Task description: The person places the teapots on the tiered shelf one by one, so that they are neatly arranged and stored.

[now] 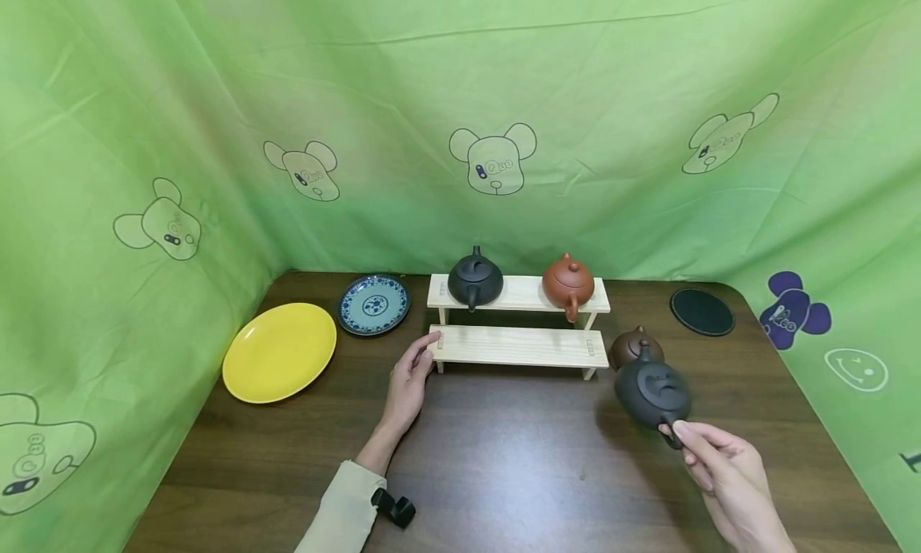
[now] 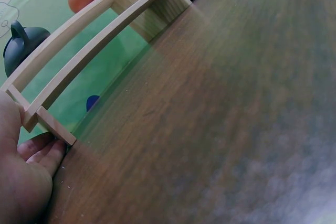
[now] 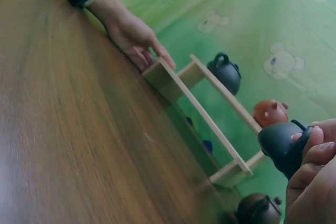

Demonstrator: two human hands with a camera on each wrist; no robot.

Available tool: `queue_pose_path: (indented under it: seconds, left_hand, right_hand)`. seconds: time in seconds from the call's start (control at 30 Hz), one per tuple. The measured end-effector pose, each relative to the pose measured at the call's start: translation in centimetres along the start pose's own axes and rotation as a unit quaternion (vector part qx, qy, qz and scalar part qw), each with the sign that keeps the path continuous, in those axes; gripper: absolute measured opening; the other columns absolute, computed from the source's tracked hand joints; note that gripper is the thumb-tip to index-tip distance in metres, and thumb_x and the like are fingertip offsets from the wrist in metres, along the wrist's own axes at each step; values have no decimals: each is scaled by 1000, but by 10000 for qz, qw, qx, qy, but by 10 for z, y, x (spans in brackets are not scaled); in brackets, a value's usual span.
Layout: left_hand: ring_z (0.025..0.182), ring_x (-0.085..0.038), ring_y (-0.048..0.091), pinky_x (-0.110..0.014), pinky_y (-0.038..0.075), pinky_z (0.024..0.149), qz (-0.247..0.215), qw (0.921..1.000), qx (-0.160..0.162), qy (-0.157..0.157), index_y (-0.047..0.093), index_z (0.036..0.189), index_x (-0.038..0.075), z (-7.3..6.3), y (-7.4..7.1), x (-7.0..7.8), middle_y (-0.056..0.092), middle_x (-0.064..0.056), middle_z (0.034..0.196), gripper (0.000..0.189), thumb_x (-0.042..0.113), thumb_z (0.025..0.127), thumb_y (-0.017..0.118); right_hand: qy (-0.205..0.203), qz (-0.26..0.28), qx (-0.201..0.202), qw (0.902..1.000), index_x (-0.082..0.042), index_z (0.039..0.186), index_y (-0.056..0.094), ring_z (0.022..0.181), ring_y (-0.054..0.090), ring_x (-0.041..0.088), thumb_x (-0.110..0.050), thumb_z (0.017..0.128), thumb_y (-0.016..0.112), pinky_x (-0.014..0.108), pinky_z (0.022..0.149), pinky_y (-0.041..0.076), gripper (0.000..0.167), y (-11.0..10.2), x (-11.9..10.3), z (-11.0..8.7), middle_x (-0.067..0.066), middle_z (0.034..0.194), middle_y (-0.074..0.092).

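Note:
My right hand (image 1: 734,477) pinches the handle of a black teapot (image 1: 653,391), holding it above the table at the right. In the head view this teapot overlaps a dark brown teapot (image 1: 635,347) behind it. My left hand (image 1: 407,385) holds the left end of the lower step of a pale wooden two-tier stand (image 1: 518,345); in the left wrist view, its fingers (image 2: 44,150) lie against the stand's end leg. Another black teapot (image 1: 475,281) sits on the upper step at the left, and a reddish-orange teapot (image 1: 568,281) on its right.
A yellow plate (image 1: 279,353) and a blue patterned plate (image 1: 374,305) lie left of the stand. A dark round coaster (image 1: 702,312) lies at the back right of the brown wooden table (image 1: 504,473). Green printed cloth (image 1: 403,97) hangs around the table's back and sides.

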State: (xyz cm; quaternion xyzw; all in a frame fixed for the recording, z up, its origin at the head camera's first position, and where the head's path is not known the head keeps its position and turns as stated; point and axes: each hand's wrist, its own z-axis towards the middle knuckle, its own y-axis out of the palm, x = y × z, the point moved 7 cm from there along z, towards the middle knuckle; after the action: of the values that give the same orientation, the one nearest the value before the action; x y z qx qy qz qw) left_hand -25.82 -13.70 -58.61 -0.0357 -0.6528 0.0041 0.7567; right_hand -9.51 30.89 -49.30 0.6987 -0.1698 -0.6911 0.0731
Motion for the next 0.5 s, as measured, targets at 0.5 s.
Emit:
queue_pose_path:
  seconds: [0.5]
  left_hand:
    - [139, -18, 61, -27, 51, 115, -39, 9999, -6, -159, 68, 151, 30, -1, 0, 0, 63, 5, 158, 35, 28, 118, 57]
  right_hand:
    - [243, -501, -290, 9980, -7, 97, 87, 57, 17, 19, 11, 109, 56, 41, 53, 4, 38, 36, 6, 7, 5, 92, 84]
